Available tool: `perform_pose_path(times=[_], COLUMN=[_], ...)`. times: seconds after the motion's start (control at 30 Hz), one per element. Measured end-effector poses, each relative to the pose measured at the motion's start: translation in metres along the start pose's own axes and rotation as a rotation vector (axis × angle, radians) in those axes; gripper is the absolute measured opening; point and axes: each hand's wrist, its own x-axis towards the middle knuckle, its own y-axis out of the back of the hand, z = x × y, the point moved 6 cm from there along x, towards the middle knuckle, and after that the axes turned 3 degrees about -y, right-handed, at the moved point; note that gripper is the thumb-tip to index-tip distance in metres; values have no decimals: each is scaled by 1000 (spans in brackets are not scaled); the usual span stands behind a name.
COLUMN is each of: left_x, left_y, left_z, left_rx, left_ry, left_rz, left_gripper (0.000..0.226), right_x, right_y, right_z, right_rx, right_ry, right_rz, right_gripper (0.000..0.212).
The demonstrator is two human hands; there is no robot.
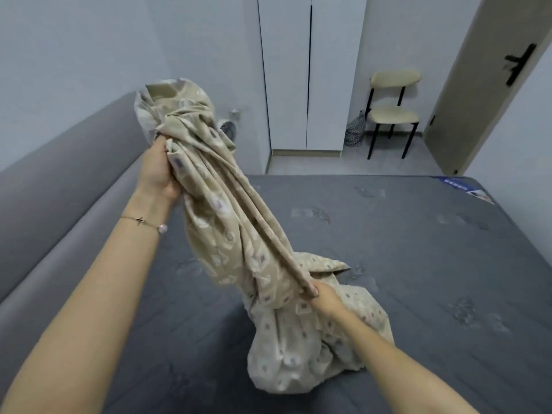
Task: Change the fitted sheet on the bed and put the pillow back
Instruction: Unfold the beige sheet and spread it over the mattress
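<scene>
Beige patterned sheet (239,234), twisted ropelike (tail heaped on grey mattress (418,249)), clutched in curled left hand (159,171) at ten o'clock, pinched by right hand (324,297) at five.

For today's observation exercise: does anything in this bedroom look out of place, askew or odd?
The beige patterned sheet is bunched into a twisted rope between the left hand and right hand, and the grey mattress lies bare. Nothing looks damaged.
</scene>
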Motion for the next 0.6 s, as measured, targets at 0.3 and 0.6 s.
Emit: perform_pose_path(times=[0.3, 0.6], left_x=[-35, -87], left_y=[62, -42], left_z=[-64, -186], left_rx=[421, 509], left_ry=[175, 349], left_rz=[160, -490], left_gripper=[18, 71], right_x=[-66, -107], right_y=[182, 174], right_z=[-151, -221], right_rx=[492, 680], right_ry=[196, 354], right_rz=[173, 45], right_gripper=[21, 10])
